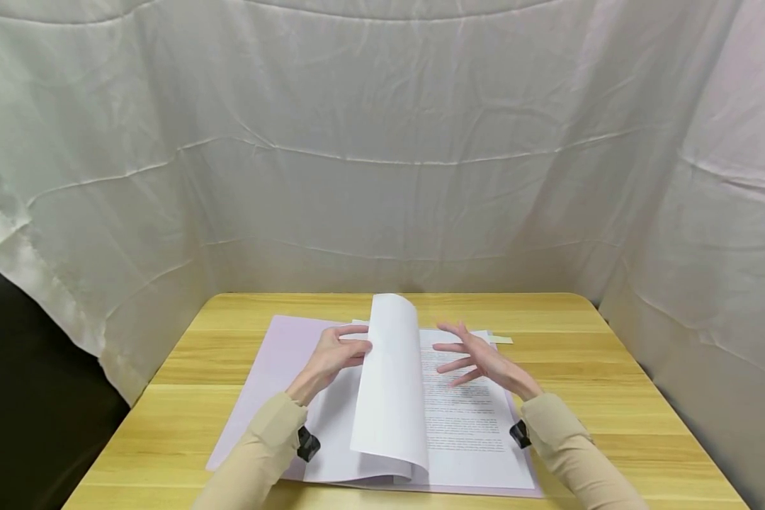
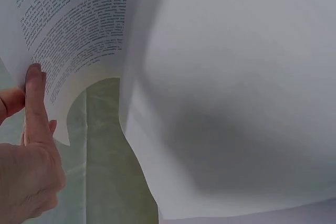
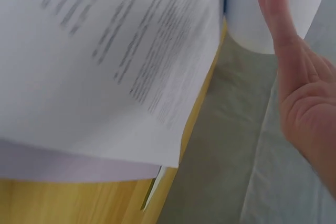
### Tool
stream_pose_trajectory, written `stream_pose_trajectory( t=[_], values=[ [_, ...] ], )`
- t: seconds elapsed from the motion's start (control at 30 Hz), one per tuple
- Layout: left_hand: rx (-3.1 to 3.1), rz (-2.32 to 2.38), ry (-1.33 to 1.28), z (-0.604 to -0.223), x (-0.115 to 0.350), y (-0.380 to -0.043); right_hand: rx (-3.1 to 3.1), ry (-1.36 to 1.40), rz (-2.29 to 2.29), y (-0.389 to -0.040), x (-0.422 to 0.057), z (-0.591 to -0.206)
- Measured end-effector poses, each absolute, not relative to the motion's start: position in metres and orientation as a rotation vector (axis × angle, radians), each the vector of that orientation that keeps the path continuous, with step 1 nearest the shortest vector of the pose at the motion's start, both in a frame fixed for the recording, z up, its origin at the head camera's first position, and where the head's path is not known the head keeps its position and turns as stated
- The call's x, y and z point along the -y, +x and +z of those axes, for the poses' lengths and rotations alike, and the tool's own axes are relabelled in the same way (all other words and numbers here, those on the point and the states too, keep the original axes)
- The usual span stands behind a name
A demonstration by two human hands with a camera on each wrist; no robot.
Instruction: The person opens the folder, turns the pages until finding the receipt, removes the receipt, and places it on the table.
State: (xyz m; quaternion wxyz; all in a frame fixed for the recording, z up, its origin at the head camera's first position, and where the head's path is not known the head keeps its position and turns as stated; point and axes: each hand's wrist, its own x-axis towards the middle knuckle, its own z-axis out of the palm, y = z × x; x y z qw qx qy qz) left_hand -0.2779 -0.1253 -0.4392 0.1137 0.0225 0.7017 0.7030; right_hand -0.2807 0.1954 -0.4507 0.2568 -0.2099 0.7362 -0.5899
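Observation:
A bound set of printed pages lies open in a pale purple folder (image 1: 287, 350). One white sheet (image 1: 390, 382) stands curled up in the middle, arching toward the left. My left hand (image 1: 334, 354) pinches its edge between thumb and fingers; in the left wrist view, print shows on the underside of this curled sheet (image 2: 79, 30). Over the printed right-hand page (image 1: 462, 418) hovers my right hand (image 1: 484, 361), fingers spread and holding nothing. The right wrist view has those straight fingers (image 3: 283, 22) near the curled sheet.
A wooden table (image 1: 612, 397) carries the folder. A pale green tab (image 1: 501, 340) sticks out past the top right of the pages. Grey cloth (image 1: 382, 198) hangs behind and at both sides, with something black (image 1: 25, 389) at the far left.

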Motion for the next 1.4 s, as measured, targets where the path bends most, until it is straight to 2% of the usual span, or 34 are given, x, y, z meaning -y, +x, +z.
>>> stream_pose_trajectory(
  t=[0.47,0.83,1.1,1.4],
  values=[
    [-2.091,2.043,-0.106,-0.450,0.156,-0.280,-2.181,-0.512,-1.492,-0.283,-0.214,-0.465],
    [-2.286,1.806,-0.207,-0.460,0.178,-0.279,-2.282,-0.463,-1.386,-0.288,-0.222,-0.473],
    [-2.535,1.557,-0.164,-0.464,0.189,-0.276,-2.391,-0.527,-1.277,-0.291,-0.224,-0.477],
    [-2.697,1.277,-0.109,-0.470,0.196,-0.275,-2.415,-0.467,-1.257,-0.293,-0.223,-0.477]
  ],
)
